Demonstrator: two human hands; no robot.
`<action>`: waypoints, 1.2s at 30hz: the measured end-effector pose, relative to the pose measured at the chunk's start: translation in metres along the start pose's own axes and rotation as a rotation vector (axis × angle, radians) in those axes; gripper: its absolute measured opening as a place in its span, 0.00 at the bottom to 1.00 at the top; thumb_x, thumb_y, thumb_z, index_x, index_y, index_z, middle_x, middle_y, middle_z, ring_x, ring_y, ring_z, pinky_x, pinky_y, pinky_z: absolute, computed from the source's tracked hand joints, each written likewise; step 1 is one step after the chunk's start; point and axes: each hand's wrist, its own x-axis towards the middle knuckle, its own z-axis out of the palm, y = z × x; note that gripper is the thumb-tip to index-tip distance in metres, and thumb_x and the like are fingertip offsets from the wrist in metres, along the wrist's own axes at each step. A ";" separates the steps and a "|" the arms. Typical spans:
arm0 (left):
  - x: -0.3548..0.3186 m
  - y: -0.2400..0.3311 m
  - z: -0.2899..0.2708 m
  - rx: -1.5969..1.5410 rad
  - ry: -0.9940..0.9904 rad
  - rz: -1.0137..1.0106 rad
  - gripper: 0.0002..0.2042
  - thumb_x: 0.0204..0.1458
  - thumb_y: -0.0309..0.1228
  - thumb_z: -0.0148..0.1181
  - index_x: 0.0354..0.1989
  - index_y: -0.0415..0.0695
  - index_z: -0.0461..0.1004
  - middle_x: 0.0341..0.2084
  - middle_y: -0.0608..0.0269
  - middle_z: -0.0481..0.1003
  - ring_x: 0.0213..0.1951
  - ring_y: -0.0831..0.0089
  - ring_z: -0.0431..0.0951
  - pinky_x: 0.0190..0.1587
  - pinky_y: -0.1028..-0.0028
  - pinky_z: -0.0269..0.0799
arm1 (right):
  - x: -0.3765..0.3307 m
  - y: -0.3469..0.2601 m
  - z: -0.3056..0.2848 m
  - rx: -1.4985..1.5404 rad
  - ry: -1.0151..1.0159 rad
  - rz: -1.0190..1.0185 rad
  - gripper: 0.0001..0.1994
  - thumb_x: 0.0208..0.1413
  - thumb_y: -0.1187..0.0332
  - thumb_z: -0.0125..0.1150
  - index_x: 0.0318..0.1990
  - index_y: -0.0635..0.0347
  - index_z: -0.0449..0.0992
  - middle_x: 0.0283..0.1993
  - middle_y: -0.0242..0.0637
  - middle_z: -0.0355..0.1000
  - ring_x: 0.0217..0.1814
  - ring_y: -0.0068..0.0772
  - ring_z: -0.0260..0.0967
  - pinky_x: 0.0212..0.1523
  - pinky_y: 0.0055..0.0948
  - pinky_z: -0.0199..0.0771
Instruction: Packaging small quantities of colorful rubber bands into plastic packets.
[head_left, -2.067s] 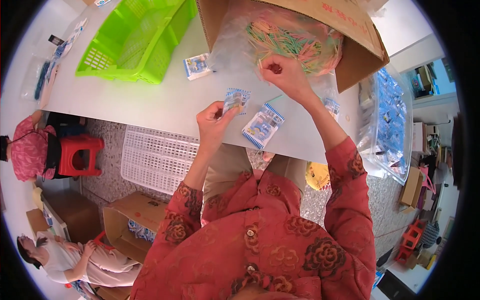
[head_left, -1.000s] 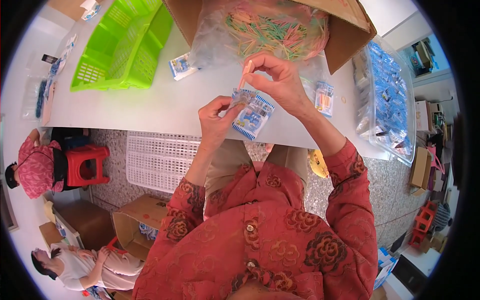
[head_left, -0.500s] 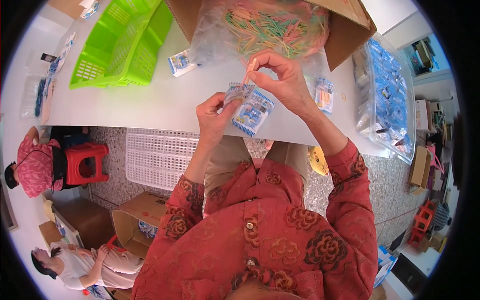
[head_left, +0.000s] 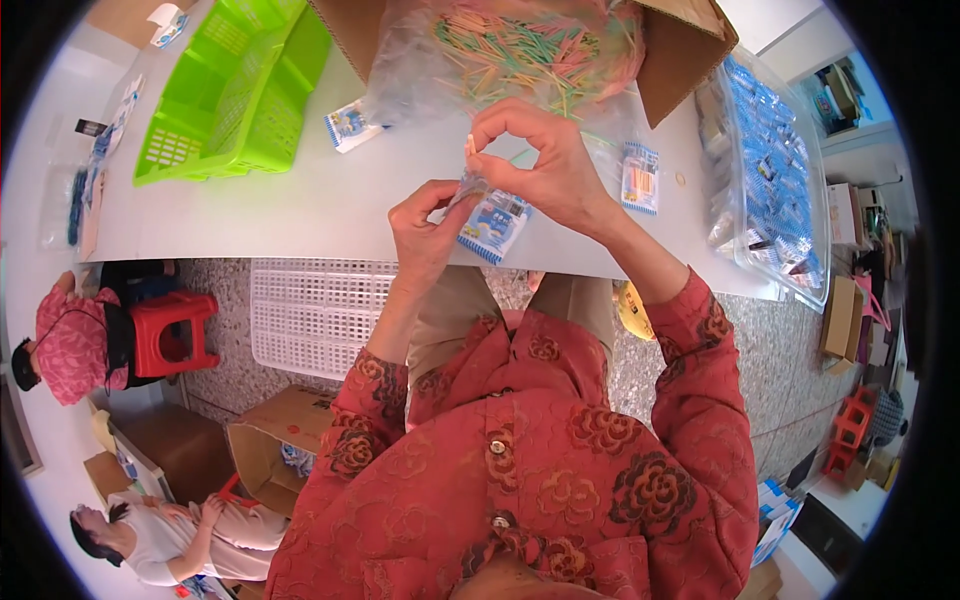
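My left hand [head_left: 425, 230] pinches a small blue-and-white packet [head_left: 466, 187] between thumb and fingers at the table's near edge. Just above it, the thumb and fingertips of my right hand [head_left: 555, 165] are closed on thin pinkish sticks [head_left: 471, 145], their lower ends at the packet's top. Whether the sticks are inside the packet cannot be made out. Another blue-and-white packet [head_left: 497, 222] lies under my hands. Beyond them, a clear plastic bag [head_left: 400, 75] full of pink, green and yellow sticks [head_left: 520, 45] spills from a cardboard box [head_left: 685, 65].
Single packets lie left [head_left: 350, 127] and right [head_left: 640, 178] on the white table [head_left: 240, 220]. A green basket [head_left: 225, 110] stands at the left. On the right is a clear tub [head_left: 720, 225] full of blue packets. Two people sit at the left, near a red stool [head_left: 175, 325].
My right hand has moved slightly left and down, bringing the sticks lower against the packet. The whole table view has shifted a little left.
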 end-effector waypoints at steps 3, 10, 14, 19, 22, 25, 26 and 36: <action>0.001 0.006 0.000 0.003 -0.011 -0.018 0.05 0.46 0.20 0.63 0.32 0.36 0.77 0.25 0.66 0.77 0.28 0.82 0.74 0.33 0.81 0.70 | -0.001 0.007 -0.001 0.041 -0.010 0.036 0.03 0.47 0.75 0.61 0.31 0.62 0.75 0.35 0.28 0.71 0.41 0.20 0.67 0.47 0.24 0.65; 0.000 -0.001 0.003 -0.119 -0.012 -0.099 0.05 0.46 0.22 0.64 0.31 0.37 0.77 0.22 0.69 0.76 0.26 0.87 0.71 0.28 0.84 0.65 | -0.005 0.027 -0.003 0.441 -0.108 0.322 0.03 0.53 0.73 0.60 0.35 0.60 0.74 0.36 0.25 0.70 0.40 0.16 0.66 0.46 0.20 0.66; 0.000 -0.003 0.003 -0.165 -0.027 -0.122 0.05 0.46 0.22 0.64 0.32 0.36 0.77 0.23 0.69 0.76 0.27 0.87 0.71 0.29 0.84 0.66 | -0.005 0.029 -0.005 0.475 -0.131 0.336 0.04 0.54 0.72 0.60 0.36 0.59 0.74 0.38 0.25 0.70 0.40 0.15 0.66 0.44 0.19 0.66; 0.002 0.002 0.008 -0.235 -0.021 -0.147 0.07 0.47 0.22 0.63 0.35 0.36 0.78 0.26 0.68 0.77 0.28 0.86 0.71 0.31 0.83 0.67 | -0.005 0.030 -0.007 0.476 -0.090 0.327 0.03 0.54 0.73 0.59 0.36 0.60 0.74 0.38 0.25 0.70 0.41 0.15 0.66 0.44 0.19 0.67; 0.002 -0.001 0.005 -0.191 -0.037 -0.146 0.07 0.48 0.22 0.63 0.36 0.36 0.78 0.26 0.68 0.77 0.28 0.86 0.71 0.31 0.83 0.67 | -0.005 0.026 -0.007 0.414 -0.115 0.315 0.04 0.54 0.73 0.60 0.36 0.60 0.74 0.38 0.25 0.70 0.41 0.15 0.67 0.44 0.19 0.67; 0.001 -0.002 0.003 -0.170 -0.039 -0.120 0.07 0.48 0.21 0.62 0.37 0.36 0.78 0.27 0.68 0.77 0.29 0.86 0.72 0.32 0.83 0.67 | -0.005 0.026 -0.012 0.265 -0.156 0.254 0.06 0.54 0.73 0.60 0.39 0.61 0.75 0.37 0.24 0.71 0.41 0.15 0.67 0.43 0.19 0.67; 0.001 -0.001 0.004 -0.170 -0.040 -0.121 0.07 0.48 0.21 0.62 0.37 0.36 0.78 0.27 0.68 0.77 0.29 0.86 0.72 0.32 0.83 0.67 | -0.005 0.024 -0.012 0.266 -0.155 0.255 0.06 0.54 0.73 0.60 0.39 0.61 0.75 0.37 0.24 0.71 0.41 0.15 0.67 0.43 0.19 0.67; 0.001 0.007 0.005 -0.255 -0.082 -0.142 0.10 0.50 0.22 0.61 0.41 0.35 0.76 0.31 0.65 0.78 0.32 0.84 0.73 0.35 0.82 0.69 | -0.004 0.015 -0.018 -0.074 -0.013 0.105 0.10 0.54 0.71 0.59 0.44 0.61 0.77 0.34 0.27 0.71 0.32 0.14 0.66 0.34 0.18 0.67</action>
